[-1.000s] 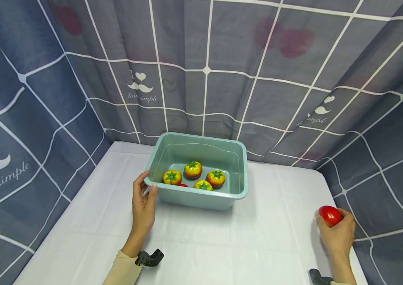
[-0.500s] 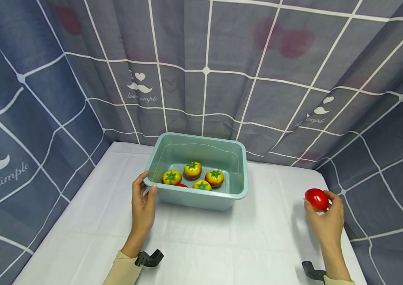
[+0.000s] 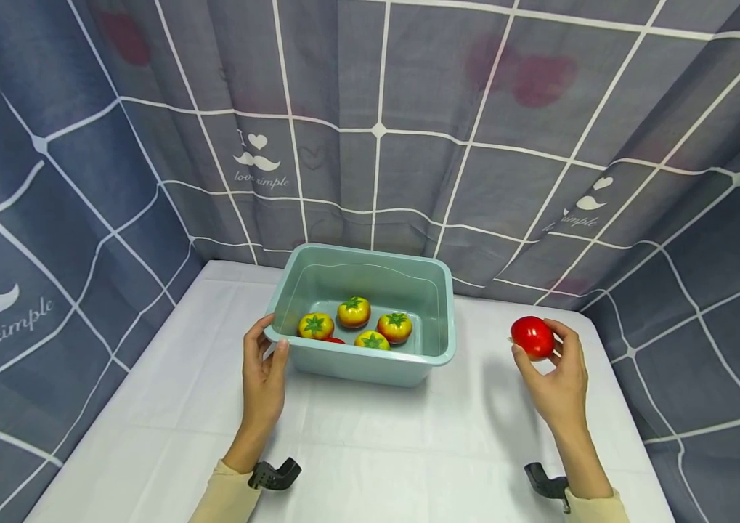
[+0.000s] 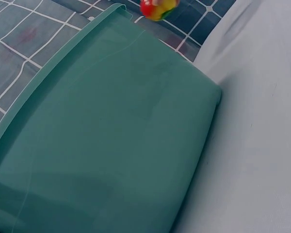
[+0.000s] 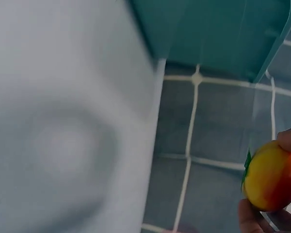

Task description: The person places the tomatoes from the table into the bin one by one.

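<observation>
My left hand holds the front left corner of a pale green plastic bin, fingers at its side rim and thumb at the front. Inside the bin lie several red-and-yellow tomatoes with green star-shaped leaves, and a bit of red shows behind the front wall. My right hand grips another tomato between thumb and fingers, raised over the table to the right of the bin. Its yellow leafy end shows in the right wrist view, where the fingers wrap its sides.
A white cloth covers the table, and the bin stands near its back edge. Blue-grey checked curtains hang behind and along both sides. Each wrist wears a black camera mount.
My right hand has carried the tomato leftward and up from the table's right edge, closer to the bin. The left hand and the bin have stayed in place.
</observation>
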A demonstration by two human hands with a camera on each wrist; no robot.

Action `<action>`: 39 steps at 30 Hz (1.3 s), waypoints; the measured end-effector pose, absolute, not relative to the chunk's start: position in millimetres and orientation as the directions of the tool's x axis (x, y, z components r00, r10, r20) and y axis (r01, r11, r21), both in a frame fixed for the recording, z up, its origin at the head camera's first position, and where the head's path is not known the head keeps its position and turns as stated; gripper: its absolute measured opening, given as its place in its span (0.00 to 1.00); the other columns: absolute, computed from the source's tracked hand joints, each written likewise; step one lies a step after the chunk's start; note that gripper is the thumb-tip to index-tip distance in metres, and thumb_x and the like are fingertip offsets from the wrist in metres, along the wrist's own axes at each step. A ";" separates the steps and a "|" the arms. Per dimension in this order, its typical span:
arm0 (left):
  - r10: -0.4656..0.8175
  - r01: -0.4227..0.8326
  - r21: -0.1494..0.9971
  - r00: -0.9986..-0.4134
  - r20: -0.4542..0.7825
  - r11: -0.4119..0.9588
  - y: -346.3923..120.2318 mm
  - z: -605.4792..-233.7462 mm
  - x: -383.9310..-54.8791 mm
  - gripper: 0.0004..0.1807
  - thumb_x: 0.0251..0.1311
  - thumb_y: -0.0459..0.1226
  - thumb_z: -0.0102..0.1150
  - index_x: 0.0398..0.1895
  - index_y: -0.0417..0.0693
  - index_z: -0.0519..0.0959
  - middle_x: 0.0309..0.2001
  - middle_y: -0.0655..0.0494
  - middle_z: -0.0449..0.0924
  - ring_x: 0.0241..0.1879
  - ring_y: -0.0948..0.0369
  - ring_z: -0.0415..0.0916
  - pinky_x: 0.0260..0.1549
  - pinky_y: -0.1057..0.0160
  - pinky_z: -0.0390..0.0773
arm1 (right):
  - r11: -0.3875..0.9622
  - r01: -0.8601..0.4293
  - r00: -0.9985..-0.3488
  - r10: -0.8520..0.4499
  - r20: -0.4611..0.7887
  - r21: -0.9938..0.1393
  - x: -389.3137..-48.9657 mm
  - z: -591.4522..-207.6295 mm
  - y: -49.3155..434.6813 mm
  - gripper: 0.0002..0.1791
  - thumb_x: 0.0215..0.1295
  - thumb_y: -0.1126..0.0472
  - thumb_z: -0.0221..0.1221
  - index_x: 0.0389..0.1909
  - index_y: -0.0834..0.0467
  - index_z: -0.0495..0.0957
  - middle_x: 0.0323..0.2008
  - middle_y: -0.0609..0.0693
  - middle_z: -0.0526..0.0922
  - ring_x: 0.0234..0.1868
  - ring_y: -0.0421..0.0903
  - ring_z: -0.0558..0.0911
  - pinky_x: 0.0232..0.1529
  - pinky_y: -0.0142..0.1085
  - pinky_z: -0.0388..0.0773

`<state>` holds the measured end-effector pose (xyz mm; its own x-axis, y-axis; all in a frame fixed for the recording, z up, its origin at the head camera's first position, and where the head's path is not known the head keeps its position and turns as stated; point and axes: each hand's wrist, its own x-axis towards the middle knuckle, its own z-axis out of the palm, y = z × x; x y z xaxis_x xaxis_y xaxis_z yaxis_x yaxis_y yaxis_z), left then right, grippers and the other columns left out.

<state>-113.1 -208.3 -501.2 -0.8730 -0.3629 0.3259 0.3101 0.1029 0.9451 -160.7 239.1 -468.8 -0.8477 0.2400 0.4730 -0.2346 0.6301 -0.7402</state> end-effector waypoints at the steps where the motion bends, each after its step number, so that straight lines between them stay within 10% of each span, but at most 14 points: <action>1: -0.364 0.311 0.945 -0.872 0.326 0.102 -208.3 -501.2 -113.3 0.29 0.82 0.34 0.53 0.82 0.52 0.64 0.81 0.58 0.59 0.79 0.49 0.61 0.63 0.78 0.73 | 0.628 -0.255 -0.846 0.224 0.485 -0.736 -161.9 -466.6 235.1 0.41 0.57 0.67 0.76 0.73 0.61 0.72 0.69 0.59 0.78 0.60 0.51 0.79 0.56 0.09 0.68; 22: -0.360 0.306 0.944 -0.873 0.330 0.124 -206.4 -499.4 -114.8 0.28 0.83 0.35 0.53 0.82 0.53 0.64 0.82 0.57 0.59 0.80 0.50 0.59 0.65 0.77 0.71 | 0.617 -0.533 -0.801 -0.147 0.581 -0.579 -178.7 -425.7 165.7 0.42 0.58 0.66 0.77 0.74 0.52 0.74 0.71 0.53 0.77 0.69 0.53 0.79 0.67 0.16 0.67; 31: -0.356 0.301 0.947 -0.877 0.321 0.111 -205.1 -499.3 -112.8 0.29 0.83 0.35 0.53 0.82 0.53 0.63 0.82 0.57 0.58 0.81 0.51 0.59 0.65 0.78 0.71 | 0.619 -0.604 -0.764 -0.273 0.584 -0.501 -185.7 -418.1 143.3 0.38 0.58 0.67 0.75 0.72 0.53 0.75 0.73 0.55 0.75 0.72 0.56 0.75 0.67 0.58 0.80; 39: -0.351 0.315 0.943 -0.876 0.331 0.106 -203.4 -499.6 -113.1 0.29 0.83 0.35 0.53 0.82 0.53 0.63 0.81 0.57 0.59 0.80 0.51 0.60 0.66 0.76 0.71 | 0.644 -0.619 -0.762 -0.354 0.542 -0.450 -190.8 -412.3 134.8 0.38 0.56 0.71 0.70 0.70 0.52 0.77 0.74 0.55 0.74 0.70 0.58 0.72 0.65 0.58 0.77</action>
